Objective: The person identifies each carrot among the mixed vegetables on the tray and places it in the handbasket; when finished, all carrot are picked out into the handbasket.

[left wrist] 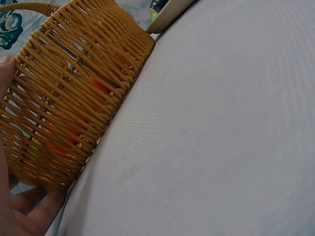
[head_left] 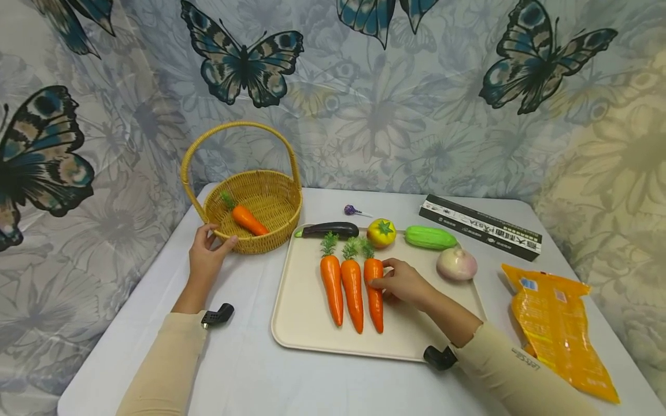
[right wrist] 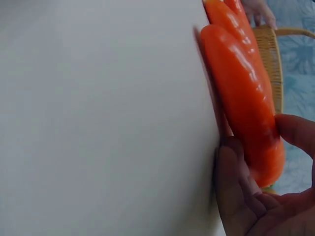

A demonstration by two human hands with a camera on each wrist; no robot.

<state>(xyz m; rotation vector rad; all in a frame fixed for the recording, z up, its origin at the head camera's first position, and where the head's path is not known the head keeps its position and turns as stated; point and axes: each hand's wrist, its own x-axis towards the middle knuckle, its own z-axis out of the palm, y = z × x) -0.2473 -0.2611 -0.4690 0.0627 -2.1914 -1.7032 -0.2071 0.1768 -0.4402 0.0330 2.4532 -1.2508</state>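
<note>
My left hand (head_left: pixel 204 257) holds the near-left rim of a yellow wicker basket (head_left: pixel 278 199), thumb on the rim and fingers round the side. One orange carrot (head_left: pixel 248 221) with a green top lies inside the basket; its orange shows through the weave in the left wrist view. On a cream tray (head_left: pixel 302 341), three carrots lie side by side, tops pointing away. The rightmost carrot (head_left: pixel 373 271) is pinched by my right hand (head_left: pixel 408 284) between thumb and fingers, near its thick upper part. The middle carrot (head_left: pixel 352 286) and left carrot (head_left: pixel 331 283) lie close beside it.
Along the tray's far side are an eggplant (head_left: pixel 333 229), a yellow-green tomato (head_left: pixel 382 233), a green cucumber-like vegetable (head_left: pixel 429 237) and a pinkish-white onion-like bulb (head_left: pixel 457 264). Beyond lie a lollipop (head_left: pixel 351 210) and a black pasta box (head_left: pixel 478 227); an orange bag (head_left: pixel 562 323) lies at right.
</note>
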